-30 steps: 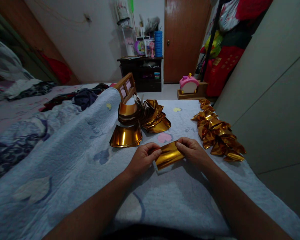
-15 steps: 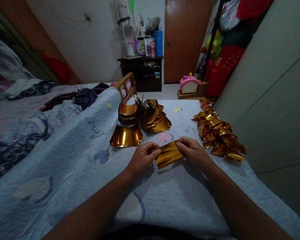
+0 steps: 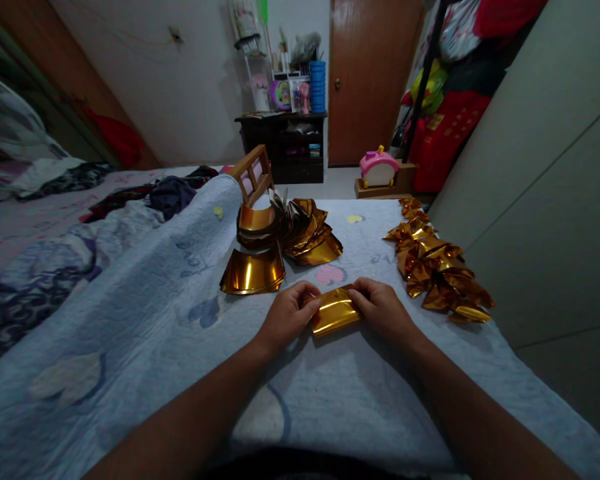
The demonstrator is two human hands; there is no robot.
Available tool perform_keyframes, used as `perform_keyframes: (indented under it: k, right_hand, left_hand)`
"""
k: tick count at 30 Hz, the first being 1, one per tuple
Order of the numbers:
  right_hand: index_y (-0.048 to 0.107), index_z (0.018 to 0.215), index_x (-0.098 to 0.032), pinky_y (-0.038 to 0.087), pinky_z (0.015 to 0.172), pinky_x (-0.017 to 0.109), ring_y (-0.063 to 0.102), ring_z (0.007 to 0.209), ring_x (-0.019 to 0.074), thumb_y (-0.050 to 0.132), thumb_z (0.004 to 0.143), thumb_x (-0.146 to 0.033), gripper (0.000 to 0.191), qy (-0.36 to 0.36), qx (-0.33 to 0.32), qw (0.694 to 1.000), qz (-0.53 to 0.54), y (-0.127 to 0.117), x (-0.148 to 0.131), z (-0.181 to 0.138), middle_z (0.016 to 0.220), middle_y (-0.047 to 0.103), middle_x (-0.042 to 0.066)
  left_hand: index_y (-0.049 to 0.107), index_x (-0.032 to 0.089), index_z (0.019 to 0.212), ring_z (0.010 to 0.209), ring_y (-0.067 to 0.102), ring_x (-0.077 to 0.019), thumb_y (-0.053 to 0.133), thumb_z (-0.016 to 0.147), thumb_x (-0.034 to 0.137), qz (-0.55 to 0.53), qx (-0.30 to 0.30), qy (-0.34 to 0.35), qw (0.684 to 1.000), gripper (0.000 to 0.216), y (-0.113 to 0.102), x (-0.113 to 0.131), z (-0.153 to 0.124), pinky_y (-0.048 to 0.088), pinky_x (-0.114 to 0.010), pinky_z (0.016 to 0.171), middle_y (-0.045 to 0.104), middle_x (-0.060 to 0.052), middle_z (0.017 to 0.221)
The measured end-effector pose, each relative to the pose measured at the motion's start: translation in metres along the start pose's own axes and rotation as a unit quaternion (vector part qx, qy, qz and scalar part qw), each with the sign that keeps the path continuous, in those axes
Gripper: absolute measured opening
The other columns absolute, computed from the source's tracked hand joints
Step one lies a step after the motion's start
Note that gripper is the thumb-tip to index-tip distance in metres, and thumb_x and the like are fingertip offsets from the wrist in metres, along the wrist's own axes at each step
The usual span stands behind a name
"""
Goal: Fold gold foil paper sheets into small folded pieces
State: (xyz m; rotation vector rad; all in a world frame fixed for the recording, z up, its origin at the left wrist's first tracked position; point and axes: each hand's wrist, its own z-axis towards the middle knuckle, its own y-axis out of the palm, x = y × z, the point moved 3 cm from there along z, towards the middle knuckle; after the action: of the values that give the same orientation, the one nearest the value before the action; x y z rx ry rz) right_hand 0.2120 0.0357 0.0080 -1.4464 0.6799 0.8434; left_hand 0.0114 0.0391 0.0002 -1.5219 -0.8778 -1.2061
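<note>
A small rectangle of shiny gold foil paper (image 3: 336,313) is held just over the bed in front of me. My left hand (image 3: 291,313) pinches its left end between thumb and fingers. At the other end my right hand (image 3: 380,307) grips the upper right corner, thumb on top. Beyond my left hand lie a fanned stack of gold foil sheets (image 3: 254,272) and more curved sheets (image 3: 317,250) behind it. Folded gold foil pieces (image 3: 437,270) are heaped along the bed's right edge, past my right hand.
A pale blue bedspread (image 3: 360,400) with printed shapes covers the bed. A wooden bed-end frame (image 3: 254,177) stands behind the stacks. Crumpled clothes (image 3: 173,197) lie at the left. A pink toy (image 3: 379,168) rests at the far end, and a pale cabinet (image 3: 555,180) rises on the right.
The foil has tilted and now catches the light as a bright band. My right hand has shifted slightly left along it, while the stacks and the heap stay put.
</note>
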Motion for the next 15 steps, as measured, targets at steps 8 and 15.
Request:
perform_keyframes:
  k: [8, 15]
  right_hand:
    - [0.073, 0.090, -0.018, 0.039, 0.071, 0.030, 0.065, 0.081, 0.0211, 0.053, 0.095, -0.023, 0.021, 0.016, -0.012, 0.980, -0.196, 0.011, -0.004, 0.001, 0.089, 0.075, 0.010]
    - [0.071, 0.095, -0.018, 0.036, 0.070, 0.031, 0.065, 0.088, 0.0233, 0.053, 0.097, -0.025, 0.020, 0.016, -0.014, 0.955, -0.296, 0.017, -0.007, 0.000, 0.097, 0.075, 0.011]
  left_hand:
    - [0.061, 0.021, 0.092, 0.070, 0.061, -0.0177, 0.059, 0.085, 0.018, 0.260, 0.022, 0.039, 0.964, 0.007, 0.003, 0.003, 0.001, 0.039, -0.027, 0.065, 0.066, 0.000, 0.076]
    - [0.060, 0.021, 0.092, 0.077, 0.060, -0.0210, 0.060, 0.084, 0.015, 0.360, 0.024, 0.062, 0.931, 0.011, 0.005, 0.001, 0.003, 0.040, -0.030, 0.072, 0.064, -0.002, 0.079]
